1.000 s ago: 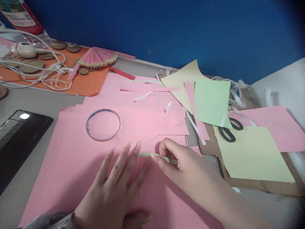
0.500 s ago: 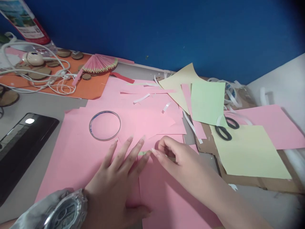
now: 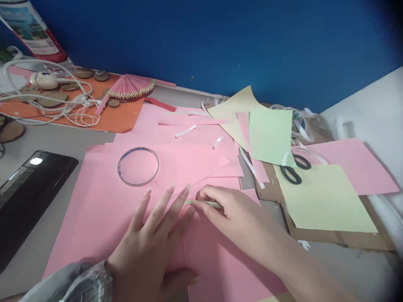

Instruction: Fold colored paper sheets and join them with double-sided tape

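My left hand (image 3: pixel 154 230) lies palm down with fingers spread on the pink paper (image 3: pixel 103 201), pressing it near a seam. A silver watch (image 3: pixel 91 283) is on that wrist. Close to its index finger, my right hand (image 3: pixel 233 209) pinches a narrow green paper strip (image 3: pixel 214 204) between thumb and curled fingers. Part of the strip runs left toward the left fingertips; the rest is hidden by the hands. A thin round ring (image 3: pixel 138 184) rests on the pink paper, just beyond my left fingertips.
Black-handled scissors (image 3: pixel 291 175) lie partly under a green sheet (image 3: pixel 270 136), beside a pale yellow sheet (image 3: pixel 327 201) on cardboard. A black phone (image 3: pixel 34 197) is at left. Behind are a pleated pink paper fan (image 3: pixel 130 86), white cables (image 3: pixel 78 109), a bottle (image 3: pixel 34 33) and a blue partition (image 3: pixel 201 42).
My right hand has shifted slightly left and its fingers have closed in, with more of the green strip showing. The left index finger has drawn back a little. The view has shifted slightly.
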`<state>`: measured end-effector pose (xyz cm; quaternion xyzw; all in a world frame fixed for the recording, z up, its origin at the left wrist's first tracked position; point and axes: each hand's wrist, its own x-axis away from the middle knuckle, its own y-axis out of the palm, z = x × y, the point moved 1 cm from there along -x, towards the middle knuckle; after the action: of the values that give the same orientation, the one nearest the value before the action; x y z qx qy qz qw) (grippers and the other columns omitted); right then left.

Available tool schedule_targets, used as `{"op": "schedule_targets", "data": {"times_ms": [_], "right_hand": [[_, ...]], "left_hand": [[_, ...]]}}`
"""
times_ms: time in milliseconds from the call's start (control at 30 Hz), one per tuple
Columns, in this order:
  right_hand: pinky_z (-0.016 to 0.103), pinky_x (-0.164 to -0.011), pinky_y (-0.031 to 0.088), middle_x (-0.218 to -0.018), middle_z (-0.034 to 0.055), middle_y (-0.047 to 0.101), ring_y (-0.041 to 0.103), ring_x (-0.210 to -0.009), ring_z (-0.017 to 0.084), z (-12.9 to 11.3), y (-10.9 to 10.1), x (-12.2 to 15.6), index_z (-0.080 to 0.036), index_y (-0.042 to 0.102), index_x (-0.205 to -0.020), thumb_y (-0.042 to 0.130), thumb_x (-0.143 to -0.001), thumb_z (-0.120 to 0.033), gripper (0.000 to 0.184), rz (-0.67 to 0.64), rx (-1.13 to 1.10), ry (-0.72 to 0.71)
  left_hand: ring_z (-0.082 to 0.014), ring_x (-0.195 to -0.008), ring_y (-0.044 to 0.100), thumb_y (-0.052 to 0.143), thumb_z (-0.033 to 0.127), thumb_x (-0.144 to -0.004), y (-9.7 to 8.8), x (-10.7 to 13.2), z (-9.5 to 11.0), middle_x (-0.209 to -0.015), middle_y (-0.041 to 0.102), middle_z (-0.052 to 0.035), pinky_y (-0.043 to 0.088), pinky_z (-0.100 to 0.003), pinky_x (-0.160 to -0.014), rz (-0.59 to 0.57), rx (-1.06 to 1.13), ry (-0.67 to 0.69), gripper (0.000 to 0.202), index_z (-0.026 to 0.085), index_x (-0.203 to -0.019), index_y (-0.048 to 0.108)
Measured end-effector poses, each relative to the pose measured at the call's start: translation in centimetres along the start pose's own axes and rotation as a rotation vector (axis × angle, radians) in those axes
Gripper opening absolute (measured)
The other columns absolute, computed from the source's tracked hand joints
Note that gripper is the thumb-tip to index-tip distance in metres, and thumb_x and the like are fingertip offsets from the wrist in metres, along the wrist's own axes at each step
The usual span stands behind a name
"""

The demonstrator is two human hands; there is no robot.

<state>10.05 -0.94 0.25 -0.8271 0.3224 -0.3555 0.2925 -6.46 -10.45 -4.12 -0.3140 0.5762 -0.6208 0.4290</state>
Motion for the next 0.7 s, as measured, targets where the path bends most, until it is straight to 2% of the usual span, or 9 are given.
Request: {"op": "schedule_targets", "data": {"times_ms": [133,333,600,700], "right_hand": [[0.023,-0.046,0.023,-0.058,-0.0078,0.045,0.04,-0.052,0.008,-0.1,0.2,-0.1,-0.021,0.036,-0.067,0.038,-0.093,-0.028,0.027,-0.01,-0.001,-0.032],[0.022,-0.047,0.026,-0.062,-0.0086,0.051,0.043,-0.053,0.008,-0.4,0.7,0.1,-0.023,0.046,-0.073,0.035,-0.094,-0.032,0.025,-0.058,-0.057,-0.016],[0.023,-0.053,0.029,-0.072,-0.0081,0.059,0.05,-0.064,0.008,-1.1,0.9,-0.2,-0.024,0.053,-0.078,0.038,-0.094,-0.024,0.021,-0.123,-0.169,-0.107],[0.023,-0.054,0.03,-0.072,-0.0082,0.058,0.051,-0.065,0.008,-1.2,0.9,-0.3,-0.023,0.052,-0.077,0.038,-0.094,-0.023,0.022,-0.132,-0.185,-0.111]], "left_hand": [[-0.0332,-0.137,0.019,0.042,0.067,-0.077,-0.1,0.2,0.3,-0.146,0.032,-0.015,0.004,-0.056,-0.109,0.025,-0.03,-0.023,0.077,0.017,-0.135,0.042],[-0.0379,-0.136,0.02,0.038,0.078,-0.069,0.0,-0.3,0.3,-0.146,0.028,-0.023,0.009,-0.062,-0.105,0.016,0.027,-0.112,0.086,0.016,-0.127,0.052],[-0.0379,-0.137,0.017,0.036,0.076,-0.073,0.0,-0.2,0.0,-0.145,0.029,-0.0233,0.008,-0.062,-0.105,-0.037,0.025,-0.061,0.082,0.017,-0.127,0.052],[-0.0363,-0.137,0.017,0.037,0.076,-0.072,-0.2,-0.3,0.4,-0.145,0.031,-0.0223,0.008,-0.062,-0.106,-0.037,0.033,-0.092,0.082,0.017,-0.127,0.052]]}}
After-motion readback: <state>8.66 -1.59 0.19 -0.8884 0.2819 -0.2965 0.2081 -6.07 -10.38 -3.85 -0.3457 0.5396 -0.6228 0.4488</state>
